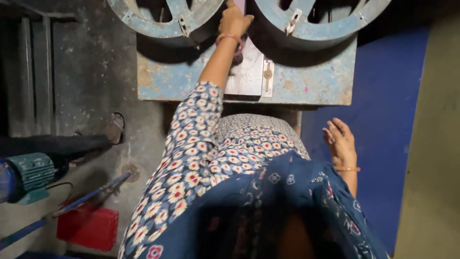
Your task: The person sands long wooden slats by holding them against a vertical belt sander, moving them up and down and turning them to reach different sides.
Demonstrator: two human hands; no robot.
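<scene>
Up ahead, the left hand (234,20) reaches between two round blue drums (306,29), fingers curled on a purple strip (239,5) above the metal plate (249,72). The right hand (340,141) hangs open and empty, well apart from the machine (316,86).

Two blue ring guards (306,29) flank a narrow gap on the worn blue machine (316,86) — the left hand (234,20) fills it. The right hand (341,141) hangs in open space beside the blue wall (393,120) — floor left cluttered by a red box (88,228) and a green motor (31,175).
</scene>
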